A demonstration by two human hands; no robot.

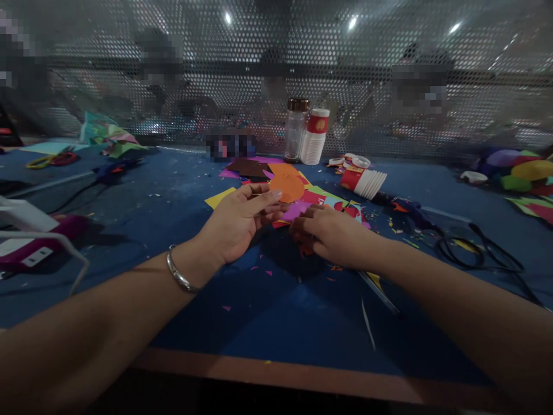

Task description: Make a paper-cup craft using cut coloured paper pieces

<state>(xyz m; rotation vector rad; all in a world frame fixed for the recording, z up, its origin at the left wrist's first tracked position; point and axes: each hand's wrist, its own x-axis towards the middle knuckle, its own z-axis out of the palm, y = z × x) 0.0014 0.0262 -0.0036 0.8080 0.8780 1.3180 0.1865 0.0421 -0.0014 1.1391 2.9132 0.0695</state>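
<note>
My left hand [242, 222], with a silver bangle at the wrist, pinches the lower left edge of a round orange paper piece [287, 184] between thumb and fingers. The disc is raised above a pile of coloured paper. Close by on the right, my right hand [330, 233] is low over the table with its fingers curled in. Its fingertips are partly hidden, and I cannot make out what they hold. Purple paper [295, 211] lies just beyond those fingers, and small orange scraps [306, 249] show beneath them.
A glass bottle [292, 132] and stacked paper cups [315, 138] stand at the back. Another cup stack [363, 181] lies tipped over. Glue guns [410, 210] with cables are at both sides, scissors [52, 158] far left, a power strip [43, 245] nearer. Perforated metal [190, 115] walls the rear.
</note>
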